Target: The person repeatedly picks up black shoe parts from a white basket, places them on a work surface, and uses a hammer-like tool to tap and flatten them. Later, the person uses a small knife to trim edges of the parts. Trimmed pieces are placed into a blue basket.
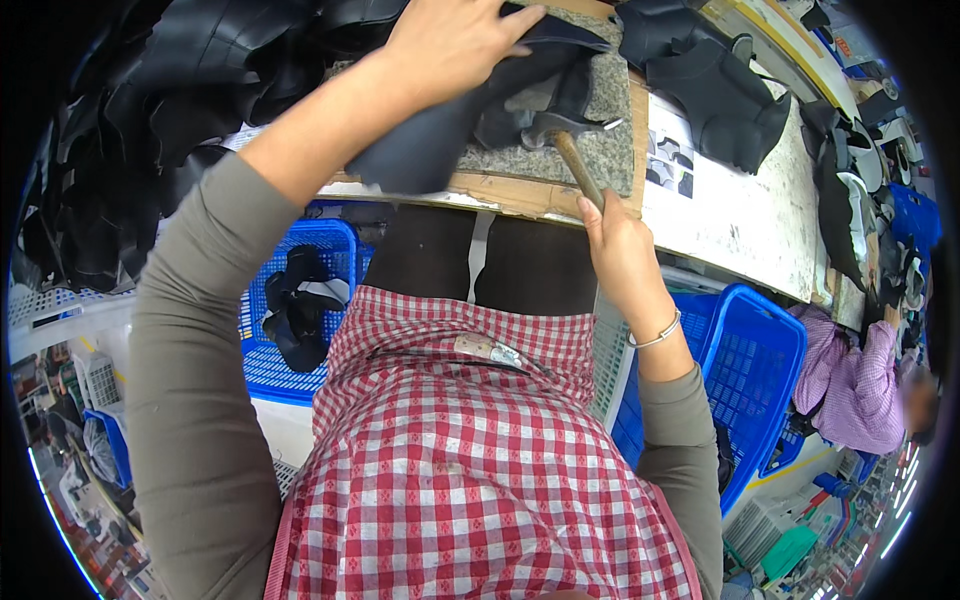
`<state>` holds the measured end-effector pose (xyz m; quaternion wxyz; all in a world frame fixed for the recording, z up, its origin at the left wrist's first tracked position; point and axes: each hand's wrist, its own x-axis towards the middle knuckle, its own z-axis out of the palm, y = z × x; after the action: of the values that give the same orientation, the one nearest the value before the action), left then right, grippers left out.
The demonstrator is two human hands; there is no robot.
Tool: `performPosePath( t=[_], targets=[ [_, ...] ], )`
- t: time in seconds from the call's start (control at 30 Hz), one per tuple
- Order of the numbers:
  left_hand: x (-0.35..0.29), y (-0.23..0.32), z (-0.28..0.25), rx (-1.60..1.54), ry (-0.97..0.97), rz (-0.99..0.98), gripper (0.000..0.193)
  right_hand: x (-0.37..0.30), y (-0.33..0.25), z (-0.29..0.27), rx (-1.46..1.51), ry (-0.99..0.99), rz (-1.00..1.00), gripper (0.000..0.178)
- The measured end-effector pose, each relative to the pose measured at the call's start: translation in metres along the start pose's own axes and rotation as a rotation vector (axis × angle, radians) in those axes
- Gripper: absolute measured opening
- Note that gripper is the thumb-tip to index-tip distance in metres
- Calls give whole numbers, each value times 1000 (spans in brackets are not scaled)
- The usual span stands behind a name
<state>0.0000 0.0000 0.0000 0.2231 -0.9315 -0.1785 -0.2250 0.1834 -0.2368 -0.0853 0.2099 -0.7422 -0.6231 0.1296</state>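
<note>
My right hand (622, 252) is wrapped round the wooden handle of a hammer (572, 150). Its metal head rests over or just above a speckled stone slab (612, 90) on the workbench. At the slab's far left, my left hand (450, 45) lies on a black leather shoe-upper piece (425, 140), fingers stretched and apart. The piece spreads across the slab, and its near end hangs over the bench's front edge. Part of it is hidden under my left hand and forearm. Whether the hammer head touches the piece I cannot tell.
Black leather pieces (200, 75) are heaped at the left; more uppers (720, 105) lie at the right beside a printed sheet (670, 150). Below the bench stand blue baskets (755, 350), one at the left holding black pieces (298, 310). A person in a checked shirt (860, 385) sits at the far right.
</note>
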Motion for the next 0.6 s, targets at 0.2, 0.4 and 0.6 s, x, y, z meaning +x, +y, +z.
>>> performPosePath(
  t=[0.2,0.4,0.6],
  targets=[
    [2,23,-1,-94,-518,111,71,-2,-11,-8,43,-64,84,45],
    [-50,9,22,-522,-392,-279,79,15,-13,-27,25,-15,23,39],
    [-56,-21,30,-991,-537,-495,71,33,-18,-40,-35,75,-60,38]
  ],
)
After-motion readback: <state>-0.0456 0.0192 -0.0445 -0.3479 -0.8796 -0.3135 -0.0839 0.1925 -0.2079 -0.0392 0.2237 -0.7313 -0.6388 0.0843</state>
